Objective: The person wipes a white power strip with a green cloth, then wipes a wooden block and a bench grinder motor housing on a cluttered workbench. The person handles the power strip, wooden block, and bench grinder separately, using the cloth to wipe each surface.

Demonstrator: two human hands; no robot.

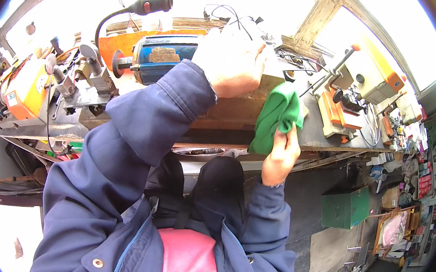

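Note:
My right hand [279, 158] pinches a ribbed green knit cloth [274, 112] between thumb and fingers, and the cloth stands up from the grip at the bench front. My left hand [231, 63] reaches over the right end of a blue electric motor [187, 47], fingers curled with the back of the hand towards me. Glare washes this hand out, and its fingertips are hidden, so I cannot tell if it holds anything. A small reddish wheel [117, 63] sits on the motor's left shaft. Beneath the left hand is a wooden block [228, 111].
An orange machine with metal clamps [24, 97] stands on the left of the workbench [317, 143]. A gooseneck lamp [152, 3] rises behind the motor. To the right is a white and orange machine with lever handles [379, 79]. A green metal box [337, 210] stands on the floor.

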